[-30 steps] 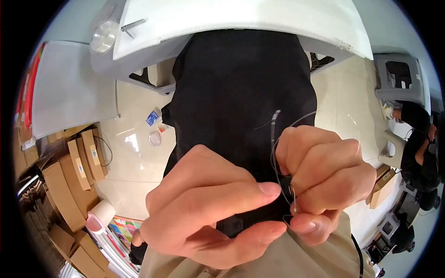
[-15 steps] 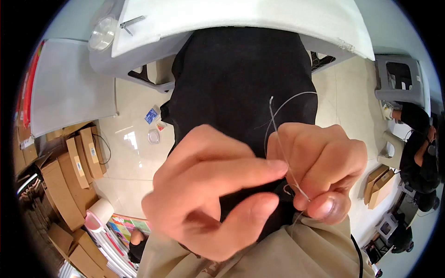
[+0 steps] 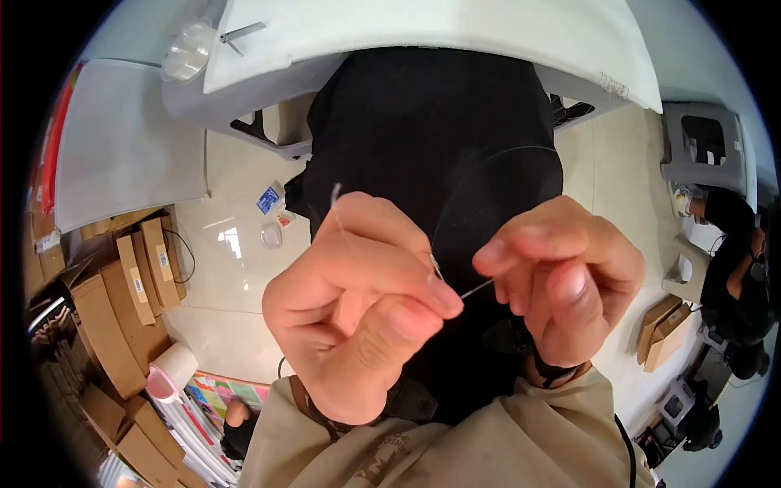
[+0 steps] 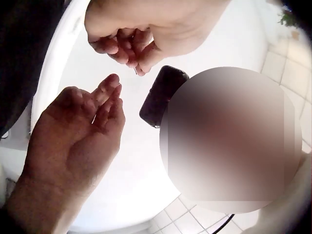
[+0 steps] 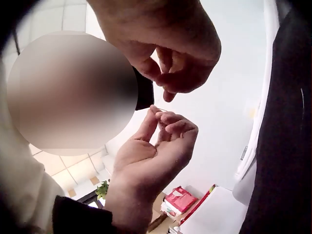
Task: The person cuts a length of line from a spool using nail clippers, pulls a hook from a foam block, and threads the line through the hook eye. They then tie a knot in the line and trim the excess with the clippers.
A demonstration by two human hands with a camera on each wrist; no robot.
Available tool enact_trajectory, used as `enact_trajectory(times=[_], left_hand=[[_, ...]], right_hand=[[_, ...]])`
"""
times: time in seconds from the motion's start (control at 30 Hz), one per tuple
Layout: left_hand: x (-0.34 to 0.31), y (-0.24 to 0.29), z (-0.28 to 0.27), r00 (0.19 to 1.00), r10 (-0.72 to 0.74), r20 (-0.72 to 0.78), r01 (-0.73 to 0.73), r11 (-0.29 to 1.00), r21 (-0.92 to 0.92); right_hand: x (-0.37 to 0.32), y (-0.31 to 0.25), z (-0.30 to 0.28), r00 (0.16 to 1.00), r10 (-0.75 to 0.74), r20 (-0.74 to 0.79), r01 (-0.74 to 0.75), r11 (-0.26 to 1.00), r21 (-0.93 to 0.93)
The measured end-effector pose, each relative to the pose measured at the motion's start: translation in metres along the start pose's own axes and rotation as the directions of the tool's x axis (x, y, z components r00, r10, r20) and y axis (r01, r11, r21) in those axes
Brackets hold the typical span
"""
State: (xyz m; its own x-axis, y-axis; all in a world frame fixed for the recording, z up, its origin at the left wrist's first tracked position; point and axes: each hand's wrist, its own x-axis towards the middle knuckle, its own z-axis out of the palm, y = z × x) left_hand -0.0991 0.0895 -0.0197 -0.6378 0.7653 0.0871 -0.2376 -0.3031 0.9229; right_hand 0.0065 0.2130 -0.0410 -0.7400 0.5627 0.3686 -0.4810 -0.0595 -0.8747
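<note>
My left hand (image 3: 358, 309) pinches a thin clear line (image 3: 477, 288) between thumb and index fingertip. One short end of the line stands up above its knuckles, and a small shiny bit shows beside the index fingertip. From the pinch, the line runs right toward the fingers of my right hand (image 3: 565, 276). That hand has loosely bent fingers, its thumb spread away from the index finger. A faint curve of line crosses the black cloth (image 3: 390, 122) beyond the hands. In the right wrist view, the left hand (image 5: 153, 151) pinches below the right hand (image 5: 170, 44).
A white-topped table (image 3: 439, 24) stands ahead, with a small metal clipper (image 3: 242, 34) near its left corner. Close by is a clear round container (image 3: 187, 50). Coiled thin line (image 3: 612, 84) lies at the right edge. Cardboard boxes (image 3: 110, 333) stand left; a grey stool (image 3: 704, 146) stands right.
The line has passed from the right hand's pinch to the left thumb and index finger. The right fingers have spread apart, and the hands have drawn away from each other.
</note>
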Motion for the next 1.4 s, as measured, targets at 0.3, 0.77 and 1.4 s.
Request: enact_trajectory(times=[0.3, 0.77, 1.4], left_hand=[[0.004, -0.017, -0.005, 0.994, 0.073, -0.087, -0.090, 0.975, -0.203], [0.005, -0.027, -0.008, 0.987, -0.036, -0.160, -0.015, 0.952, -0.306], [0.003, -0.034, 0.011, 0.988, 0.097, -0.117, -0.096, 0.995, 0.014]], right_hand=[[-0.013, -0.001, -0.008, 0.959, 0.276, -0.064, -0.175, 0.754, 0.633], [-0.022, -0.024, -0.082, 0.902, 0.269, -0.337, -0.212, 0.957, 0.196], [-0.017, 0.008, 0.009, 0.774, 0.608, -0.175, -0.476, 0.742, 0.471]])
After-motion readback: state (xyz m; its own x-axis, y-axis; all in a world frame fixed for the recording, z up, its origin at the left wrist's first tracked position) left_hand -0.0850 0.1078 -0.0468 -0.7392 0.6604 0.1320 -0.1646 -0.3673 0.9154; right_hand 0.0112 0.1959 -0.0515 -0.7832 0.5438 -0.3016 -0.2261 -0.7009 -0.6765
